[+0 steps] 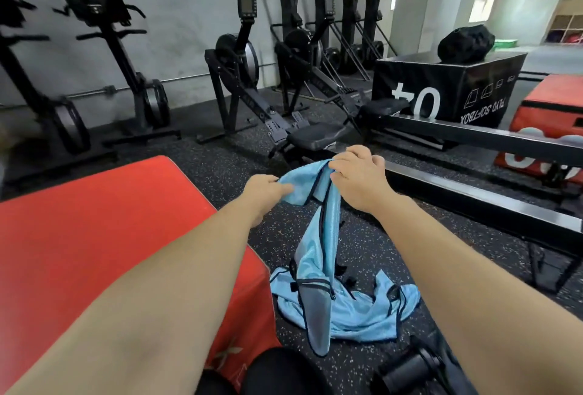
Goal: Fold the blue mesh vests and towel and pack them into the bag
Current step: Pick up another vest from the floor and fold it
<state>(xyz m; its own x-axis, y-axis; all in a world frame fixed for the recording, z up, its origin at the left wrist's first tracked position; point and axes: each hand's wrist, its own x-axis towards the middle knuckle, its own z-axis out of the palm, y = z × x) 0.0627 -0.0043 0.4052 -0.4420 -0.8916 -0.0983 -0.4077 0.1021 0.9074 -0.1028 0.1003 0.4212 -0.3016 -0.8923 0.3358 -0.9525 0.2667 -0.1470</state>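
Head view: left hand point(266, 192) & right hand point(356, 178) each clamped on the top of one blue mesh vest point(321, 237), fingers curled into the fabric. Hands are near each other, not touching. They hold the vest up mid-scene. It hangs down in a long strip, and its lower end overlaps a heap of more blue mesh point(362, 309) on the speckled floor point(220, 173), near right. Red box point(94, 221) near left, just beside the heap. Far right: black soft box point(448, 91) w/ a black bundle point(465, 44) on top. Rower rail point(473, 196) runs along the right.
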